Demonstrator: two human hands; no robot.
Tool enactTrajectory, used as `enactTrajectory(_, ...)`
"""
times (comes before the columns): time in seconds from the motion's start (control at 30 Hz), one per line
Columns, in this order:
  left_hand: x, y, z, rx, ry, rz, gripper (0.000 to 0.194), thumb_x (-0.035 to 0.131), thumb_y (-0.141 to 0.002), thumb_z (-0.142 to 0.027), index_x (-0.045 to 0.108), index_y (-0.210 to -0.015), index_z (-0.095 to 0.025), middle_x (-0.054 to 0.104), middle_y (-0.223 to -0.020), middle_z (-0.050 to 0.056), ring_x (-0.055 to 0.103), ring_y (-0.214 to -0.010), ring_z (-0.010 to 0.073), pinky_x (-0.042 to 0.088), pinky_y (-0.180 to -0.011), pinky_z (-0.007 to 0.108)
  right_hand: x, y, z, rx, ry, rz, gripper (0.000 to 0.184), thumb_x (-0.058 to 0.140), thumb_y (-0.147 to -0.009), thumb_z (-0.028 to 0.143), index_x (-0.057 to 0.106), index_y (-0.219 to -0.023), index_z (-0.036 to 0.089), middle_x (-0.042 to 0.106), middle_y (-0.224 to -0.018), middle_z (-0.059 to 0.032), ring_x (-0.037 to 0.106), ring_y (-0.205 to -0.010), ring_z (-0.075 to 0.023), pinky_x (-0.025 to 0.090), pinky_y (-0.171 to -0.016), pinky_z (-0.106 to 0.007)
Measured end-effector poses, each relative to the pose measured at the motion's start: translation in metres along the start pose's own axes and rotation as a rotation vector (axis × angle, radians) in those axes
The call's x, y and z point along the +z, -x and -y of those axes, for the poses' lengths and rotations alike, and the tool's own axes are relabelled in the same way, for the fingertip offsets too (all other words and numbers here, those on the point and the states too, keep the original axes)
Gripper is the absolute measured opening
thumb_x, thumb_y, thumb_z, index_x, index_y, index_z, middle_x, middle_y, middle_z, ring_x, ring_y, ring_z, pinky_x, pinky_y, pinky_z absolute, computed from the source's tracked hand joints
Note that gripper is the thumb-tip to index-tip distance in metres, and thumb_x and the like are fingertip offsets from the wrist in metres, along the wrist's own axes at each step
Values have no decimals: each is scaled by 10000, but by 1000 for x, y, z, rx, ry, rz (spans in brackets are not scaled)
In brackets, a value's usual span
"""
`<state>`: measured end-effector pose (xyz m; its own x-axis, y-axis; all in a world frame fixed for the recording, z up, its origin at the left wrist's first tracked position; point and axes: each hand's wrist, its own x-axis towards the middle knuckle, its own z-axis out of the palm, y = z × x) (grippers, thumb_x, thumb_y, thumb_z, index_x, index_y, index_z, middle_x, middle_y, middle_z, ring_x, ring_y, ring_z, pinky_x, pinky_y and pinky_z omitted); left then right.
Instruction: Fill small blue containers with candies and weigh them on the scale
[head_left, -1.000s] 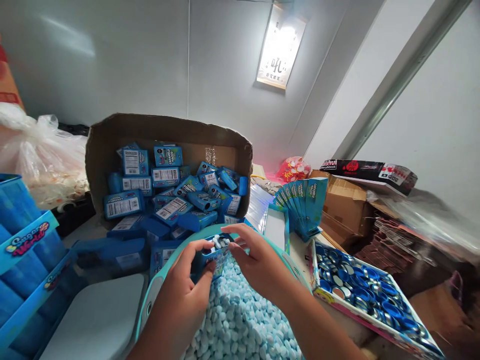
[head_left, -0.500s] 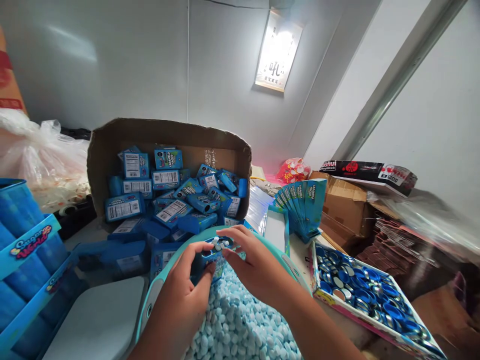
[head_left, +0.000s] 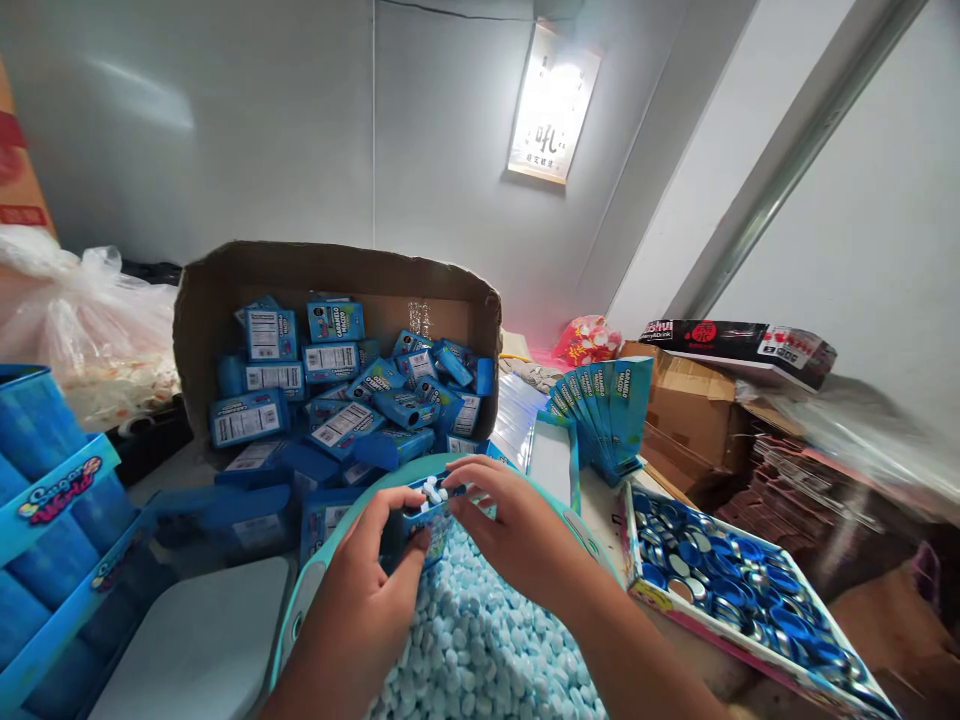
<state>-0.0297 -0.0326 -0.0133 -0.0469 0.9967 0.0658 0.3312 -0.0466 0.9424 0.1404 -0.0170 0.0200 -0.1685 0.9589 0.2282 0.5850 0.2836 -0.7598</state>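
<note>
My left hand (head_left: 379,560) is closed around a small blue candy box (head_left: 439,528), thumb on its front and index finger along its top. White and pale blue candies (head_left: 433,492) are heaped in the open top of the box. At the box's upper right end, my right hand (head_left: 499,510) has its fingertips and thumb bent around the edge. Both hands are over a turquoise tub (head_left: 330,548), and the box is held just above the mass of pale blue candies (head_left: 480,630) in it.
Behind the tub, a cardboard carton (head_left: 337,258) holds many blue candy boxes. A tray of blue lids (head_left: 739,580) lies at right, near folded blue display cards (head_left: 604,410). Blue display trays (head_left: 56,545) and a pale grey lid-like panel (head_left: 199,640) are at left.
My right fingers have drawn slightly right, off the candies at the top toward the box's right edge. The candy heap shows more clearly; my left hand has hardly moved.
</note>
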Motion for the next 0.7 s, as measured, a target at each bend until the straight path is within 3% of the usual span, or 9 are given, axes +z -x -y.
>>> enactTrajectory(0.17,1,-1,2,24,24,4,331,592,-841,-431,667,-1126,-279,689,-1038,12,414,-515,91,380,-513,226,-2,2,4,-21,41,71,184,569,-964,250,644,-1131,271,613,-1256,-7,621,-1089,-162,481,-966,-327)
enactTrajectory(0.37,1,1,2,16,57,55,370,597,-842,-477,658,-1146,-274,680,-1040,20,290,-470,67,187,-421,212,-1,5,8,36,122,204,68,602,-952,277,633,-1008,255,604,-1099,-1,624,-934,-159,485,-866,-322)
enactTrajectory(0.5,1,2,1,-10,53,60,400,596,-848,-508,633,-1180,-288,679,-1051,16,314,-474,62,211,-436,205,-1,6,7,36,146,172,78,603,-944,282,625,-1017,264,633,-1039,5,618,-913,-168,469,-789,-311)
enactTrajectory(0.6,0,2,1,-13,29,64,403,577,-857,-509,623,-1191,-288,676,-1095,14,337,-466,58,290,-465,213,0,5,3,108,92,116,139,574,-950,313,602,-1084,289,655,-897,27,612,-788,-162,451,-662,-291)
enactTrajectory(0.7,0,1,1,-18,-1,67,400,564,-860,-491,623,-1201,-290,682,-1098,5,369,-454,64,343,-487,225,0,4,0,114,48,23,220,597,-929,306,578,-1148,303,681,-964,29,636,-846,-164,483,-692,-298)
